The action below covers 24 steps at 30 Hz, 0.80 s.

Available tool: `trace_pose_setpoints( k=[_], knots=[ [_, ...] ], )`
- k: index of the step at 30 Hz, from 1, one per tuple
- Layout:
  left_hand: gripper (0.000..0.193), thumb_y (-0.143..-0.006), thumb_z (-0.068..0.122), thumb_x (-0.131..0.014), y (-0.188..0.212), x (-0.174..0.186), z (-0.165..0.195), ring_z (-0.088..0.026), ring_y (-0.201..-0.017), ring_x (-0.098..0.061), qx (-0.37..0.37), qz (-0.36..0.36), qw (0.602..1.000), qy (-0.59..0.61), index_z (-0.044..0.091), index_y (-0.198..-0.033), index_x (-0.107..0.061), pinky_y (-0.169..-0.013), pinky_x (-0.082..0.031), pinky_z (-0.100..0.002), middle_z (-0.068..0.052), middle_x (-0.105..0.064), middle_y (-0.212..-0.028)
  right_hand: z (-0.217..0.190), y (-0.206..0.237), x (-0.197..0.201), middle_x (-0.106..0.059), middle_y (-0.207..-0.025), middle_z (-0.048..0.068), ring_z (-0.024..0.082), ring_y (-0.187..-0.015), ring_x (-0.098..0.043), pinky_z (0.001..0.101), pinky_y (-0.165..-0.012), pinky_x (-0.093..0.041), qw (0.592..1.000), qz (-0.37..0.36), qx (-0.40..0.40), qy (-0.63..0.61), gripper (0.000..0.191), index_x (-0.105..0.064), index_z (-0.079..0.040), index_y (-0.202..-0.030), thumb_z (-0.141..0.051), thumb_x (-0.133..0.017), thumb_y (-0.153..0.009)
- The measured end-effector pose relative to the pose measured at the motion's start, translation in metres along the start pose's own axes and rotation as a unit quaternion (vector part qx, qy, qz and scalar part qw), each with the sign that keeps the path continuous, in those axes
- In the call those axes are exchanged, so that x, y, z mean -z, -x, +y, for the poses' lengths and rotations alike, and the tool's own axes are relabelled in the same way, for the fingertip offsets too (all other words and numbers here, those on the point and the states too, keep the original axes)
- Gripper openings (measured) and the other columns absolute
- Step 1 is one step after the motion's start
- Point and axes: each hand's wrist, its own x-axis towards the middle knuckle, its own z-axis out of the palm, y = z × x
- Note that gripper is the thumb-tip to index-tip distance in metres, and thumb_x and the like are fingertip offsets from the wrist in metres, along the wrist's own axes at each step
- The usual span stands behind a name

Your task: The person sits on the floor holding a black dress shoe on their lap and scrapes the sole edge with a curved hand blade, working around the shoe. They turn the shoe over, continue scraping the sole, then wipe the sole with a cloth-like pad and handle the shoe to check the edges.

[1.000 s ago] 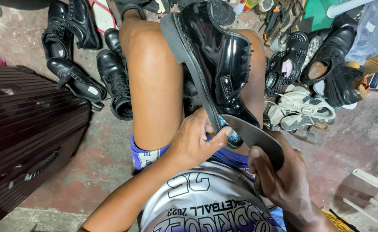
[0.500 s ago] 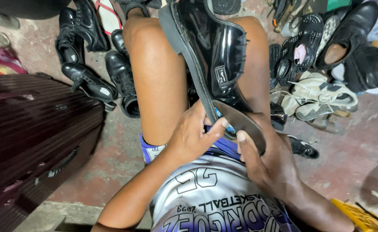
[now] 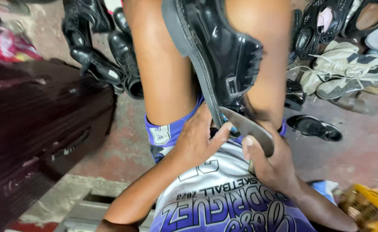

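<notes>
While I sit with the glossy black leather shoe [image 3: 223, 64] held between my bare knees, its thick dark sole [image 3: 189, 56] turned to my left side, the work looks to me about in the middle. The sole is partly separated: along most of the shoe it sits close on the upper, but at the heel end a flat grey-black flap of sole [image 3: 251, 129] stands away from the leather, just above my lap. So, as I judge it, the heel part is already opened and the front part is not yet touched; I cannot tell if any glue is there.

My left hand [image 3: 195, 141] is curled, with the thumb [image 3: 223, 131] pressed against the edge of the sole where the flap begins. My right hand [image 3: 268, 165] is closed around the loose flap from below and pinches it between thumb and fingers.

On the concrete floor [image 3: 352, 141] lie other things: a dark maroon ribbed suitcase [image 3: 38, 124] at my left, several black boots [image 3: 98, 47] beyond it, a pair of worn white sneakers [image 3: 348, 73] at my right, and a yellow plastic crate [image 3: 369, 208] near my right elbow.
</notes>
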Motion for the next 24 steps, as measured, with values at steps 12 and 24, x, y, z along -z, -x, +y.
trace_pose_setpoints(
  k=[12,24],
  knots=[
    [0.060,-0.098,0.022,-0.067,-0.018,-0.008,0.001,-0.031,-0.079,-0.068,0.030,-0.060,0.998,-0.001,-0.002,-0.143,-0.036,-0.071,-0.056,-0.041,-0.019,-0.068,-0.100,-0.026,-0.010,0.018,-0.057,-0.066,0.000,0.007,-0.060,-0.054,0.0246,-0.058,-0.046,1.000,-0.008,-0.009,-0.010,0.019,-0.061,-0.002,-0.114,-0.014,-0.053,-0.101],
    [0.059,-0.100,0.018,-0.067,-0.029,0.014,-0.026,-0.026,-0.077,-0.063,-0.037,-0.069,0.996,0.035,0.001,-0.147,-0.035,-0.072,-0.054,-0.038,-0.015,-0.065,-0.098,-0.054,-0.034,-0.021,-0.067,-0.079,0.009,0.020,-0.070,-0.068,0.0314,-0.063,-0.052,0.958,0.070,0.157,0.230,0.028,-0.062,-0.001,-0.123,-0.010,-0.063,-0.096]
  ],
)
